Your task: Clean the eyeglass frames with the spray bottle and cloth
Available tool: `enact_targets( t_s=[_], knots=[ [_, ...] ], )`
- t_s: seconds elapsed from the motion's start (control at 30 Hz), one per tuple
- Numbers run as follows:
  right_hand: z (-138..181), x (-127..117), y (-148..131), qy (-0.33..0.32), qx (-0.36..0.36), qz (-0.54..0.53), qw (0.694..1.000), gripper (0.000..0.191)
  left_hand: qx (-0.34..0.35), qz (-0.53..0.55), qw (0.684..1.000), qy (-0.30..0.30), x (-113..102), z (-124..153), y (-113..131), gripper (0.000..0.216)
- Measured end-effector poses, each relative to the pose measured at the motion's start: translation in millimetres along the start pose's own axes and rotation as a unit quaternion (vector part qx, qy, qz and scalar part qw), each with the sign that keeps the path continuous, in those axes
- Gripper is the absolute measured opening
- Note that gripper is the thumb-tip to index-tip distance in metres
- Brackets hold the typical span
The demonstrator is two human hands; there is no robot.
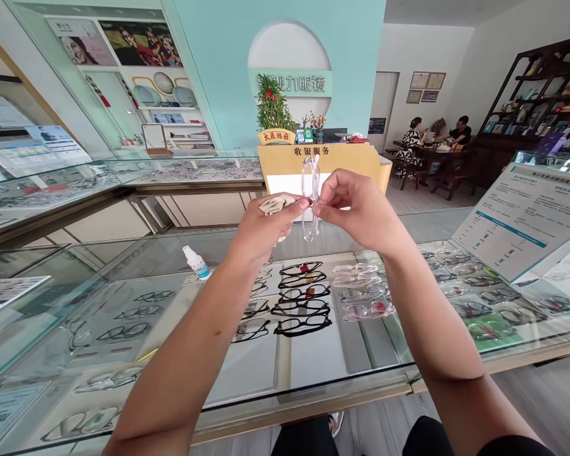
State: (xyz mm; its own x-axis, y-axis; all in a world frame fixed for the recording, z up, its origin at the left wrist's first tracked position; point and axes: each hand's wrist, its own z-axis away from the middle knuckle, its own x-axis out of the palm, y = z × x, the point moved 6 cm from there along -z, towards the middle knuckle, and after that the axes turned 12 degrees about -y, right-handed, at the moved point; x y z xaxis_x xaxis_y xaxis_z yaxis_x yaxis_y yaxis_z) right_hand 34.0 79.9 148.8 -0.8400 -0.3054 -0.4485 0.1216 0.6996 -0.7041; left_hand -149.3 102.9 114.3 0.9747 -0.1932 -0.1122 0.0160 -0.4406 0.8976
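A pair of clear-framed eyeglasses (pixel 308 229) is held up on end above the glass counter, folded or nearly so. My left hand (pixel 259 229) is closed, with its thumb and fingers pinching the middle of the frame. A crumpled pale cloth (pixel 274 204) with dark marks is tucked in that same hand. From the other side, my right hand (pixel 361 206) grips the eyeglasses between thumb and fingers. Below are a column of black eyeglasses (pixel 304 309) and, to its right, several clear and pinkish eyeglasses (pixel 361 292).
A white spray bottle (pixel 197 263) stands on the glass counter (pixel 237 399) at the left. A printed sign (pixel 527 215) leans at the right. Beyond are a wooden cashier desk (pixel 356 161), more display cases (pixel 190 170) and people (pixel 411 149) seated at a table.
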Motion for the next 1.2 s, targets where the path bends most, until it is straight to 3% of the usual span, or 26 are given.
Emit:
enact_targets(
  t_s=[0.23,0.43,0.67,0.87,1.07,1.2],
  knots=[
    [0,-8,8,-0.001,0.037,0.007,0.999,0.026,0.001,-0.008,1.0,0.007,8,-2,-6,0.046],
    [-1,-16,17,-0.048,0.05,-0.048,0.996,0.029,0.012,-0.03,0.999,0.005,12,-1,-7,0.043],
    [0,-19,17,-0.026,0.063,-0.027,0.997,0.027,0.038,-0.134,0.988,0.063,12,7,6,0.043],
    [-1,-16,28,0.029,0.092,0.014,0.995,0.022,0.11,-0.252,0.957,0.093,15,12,12,0.025],
    [-1,-20,36,0.031,0.104,0.03,0.994,0.021,0.129,-0.303,0.941,0.078,21,11,6,0.017],
    [15,-40,61,0.042,0.129,0.092,0.986,0.019,0.104,-0.349,0.931,0.034,24,5,-3,0.019]
  ],
)
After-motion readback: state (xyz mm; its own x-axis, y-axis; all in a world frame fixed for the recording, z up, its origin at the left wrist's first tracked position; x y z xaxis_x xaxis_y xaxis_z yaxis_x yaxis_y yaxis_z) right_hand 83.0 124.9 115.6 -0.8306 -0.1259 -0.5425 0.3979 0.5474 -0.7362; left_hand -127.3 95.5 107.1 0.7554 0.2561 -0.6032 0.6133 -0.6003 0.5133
